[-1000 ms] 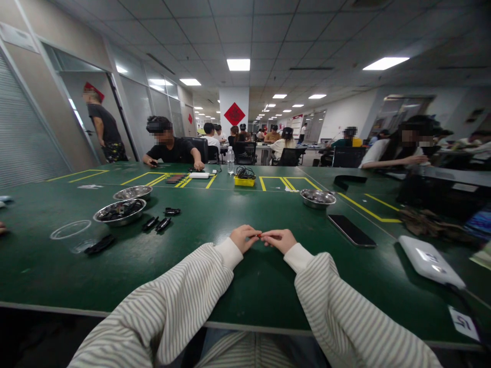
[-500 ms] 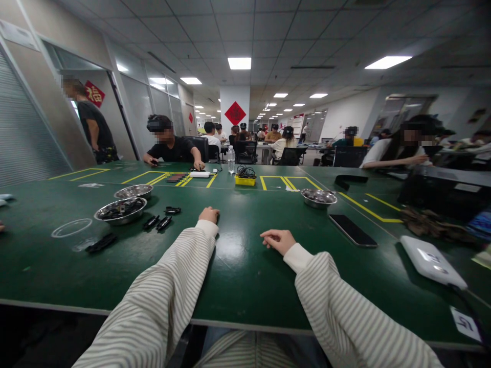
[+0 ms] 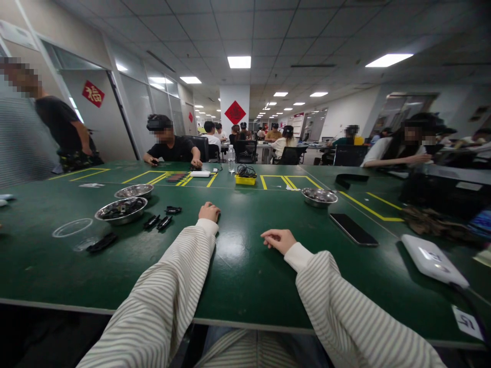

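My left hand (image 3: 209, 210) rests palm down on the green table (image 3: 245, 271), its fingers loosely bent and holding nothing that I can see. Closest to it lie several small black clip-like parts (image 3: 164, 223). To their left stands a steel bowl (image 3: 121, 210) heaped with dark parts, and a second steel bowl (image 3: 134, 191) sits just behind it. My right hand (image 3: 280, 240) lies on its side on the tabletop, fingers loosely stretched toward the left and nothing in them. Beyond it, to the right, are a black phone (image 3: 353, 229) and another steel bowl (image 3: 319, 197) with small parts.
A clear plastic cup (image 3: 72, 228) and a black part (image 3: 102, 243) lie at left. Ahead stand a yellow basket of cables (image 3: 245, 179) and a water bottle (image 3: 231, 159). A white power bank (image 3: 434, 259) lies at right. A person (image 3: 172, 143) sits opposite.
Both my hands stay in place; the view has shifted very slightly. In the background at left, a walking person has moved further left.
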The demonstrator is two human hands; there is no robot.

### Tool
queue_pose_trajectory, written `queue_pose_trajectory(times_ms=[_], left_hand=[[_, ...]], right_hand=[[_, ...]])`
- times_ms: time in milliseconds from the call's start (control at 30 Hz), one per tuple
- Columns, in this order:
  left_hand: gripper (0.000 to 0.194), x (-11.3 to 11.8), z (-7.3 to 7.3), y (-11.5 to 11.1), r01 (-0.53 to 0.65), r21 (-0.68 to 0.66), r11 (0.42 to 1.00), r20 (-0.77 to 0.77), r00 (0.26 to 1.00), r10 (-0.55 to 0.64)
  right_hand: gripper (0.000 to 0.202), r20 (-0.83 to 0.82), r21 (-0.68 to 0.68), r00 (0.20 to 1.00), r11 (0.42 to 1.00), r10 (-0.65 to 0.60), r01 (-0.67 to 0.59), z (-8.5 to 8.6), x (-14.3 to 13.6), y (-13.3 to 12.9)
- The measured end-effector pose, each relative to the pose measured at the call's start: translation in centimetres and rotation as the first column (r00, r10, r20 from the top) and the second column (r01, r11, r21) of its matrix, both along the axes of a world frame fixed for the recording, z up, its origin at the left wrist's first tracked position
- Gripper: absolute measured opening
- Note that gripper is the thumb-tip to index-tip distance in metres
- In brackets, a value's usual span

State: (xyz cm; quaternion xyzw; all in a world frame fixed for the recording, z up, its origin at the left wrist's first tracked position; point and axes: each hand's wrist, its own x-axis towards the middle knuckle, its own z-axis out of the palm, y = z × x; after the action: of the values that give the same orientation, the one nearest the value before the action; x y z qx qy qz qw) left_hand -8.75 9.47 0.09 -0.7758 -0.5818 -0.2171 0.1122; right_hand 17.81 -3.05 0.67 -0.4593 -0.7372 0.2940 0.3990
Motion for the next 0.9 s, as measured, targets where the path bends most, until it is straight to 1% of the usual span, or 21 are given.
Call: queue_pose_trajectory(times_ms=[100, 200, 267, 333, 467, 533, 600, 667, 733, 833, 900], left_hand=[[0.02, 0.3, 0.2, -0.1, 0.053, 0.016, 0.998, 0.023, 0.998, -0.054], [0.023, 1.2, 0.2, -0.5, 0.169, 0.078, 0.983, 0.084, 0.981, -0.175], [0.024, 2.2, 0.2, -1.1, 0.25, 0.11, 0.962, 0.156, 0.951, -0.265], [0.025, 3.6, 0.2, -2.1, 0.332, 0.123, 0.935, 0.254, 0.9, -0.353], [0.029, 7.1, 0.2, -5.1, 0.502, 0.109, 0.858, 0.439, 0.75, -0.494], [0.028, 8.8, 0.1, -6.9, 0.578, 0.075, 0.813, 0.492, 0.687, -0.534], [0.023, 10.2, 0.0, -8.6, 0.635, 0.034, 0.772, 0.507, 0.654, -0.561], [0.015, 11.2, -0.1, -9.8, 0.672, -0.003, 0.741, 0.471, 0.654, -0.592], [0.01, 11.7, -0.1, -10.4, 0.682, -0.043, 0.73, 0.403, 0.68, -0.612], [0.007, 11.7, 0.0, -10.6, 0.652, -0.119, 0.748, 0.321, 0.739, -0.593], [0.007, 11.6, 0.1, -10.6, 0.634, -0.16, 0.757, 0.291, 0.763, -0.578]], right_hand=[[0.023, -0.002, 0.005, 1.0, 1.0, 0.007, -0.007, 0.0, 0.0, 0.0], [0.022, -0.018, 0.003, 1.0, 1.0, 0.006, -0.006, 0.1, 0.0, -0.1], [0.022, -0.031, -0.001, 1.0, 1.0, 0.0, 0.0, 0.2, 0.0, -0.1], [0.022, -0.037, -0.003, 0.999, 1.0, -0.004, 0.004, 0.2, 0.0, -0.1], [0.022, -0.037, -0.002, 0.999, 1.0, -0.009, 0.009, 0.1, 0.2, 0.2], [0.021, -0.036, 0.006, 0.999, 0.999, -0.033, 0.033, 0.1, 0.4, 0.4], [0.021, -0.043, 0.019, 0.996, 0.997, -0.074, 0.074, 0.1, 0.5, 0.5], [0.023, -0.055, 0.022, 0.992, 0.993, -0.111, 0.112, 0.1, 0.6, 0.6], [0.025, -0.06, 0.016, 0.99, 0.991, -0.129, 0.13, 0.1, 0.6, 0.6], [0.027, -0.047, 0.019, 0.99, 0.991, -0.131, 0.132, 0.2, 0.6, 0.5], [0.027, -0.036, 0.024, 0.991, 0.991, -0.127, 0.128, 0.3, 0.5, 0.4]])
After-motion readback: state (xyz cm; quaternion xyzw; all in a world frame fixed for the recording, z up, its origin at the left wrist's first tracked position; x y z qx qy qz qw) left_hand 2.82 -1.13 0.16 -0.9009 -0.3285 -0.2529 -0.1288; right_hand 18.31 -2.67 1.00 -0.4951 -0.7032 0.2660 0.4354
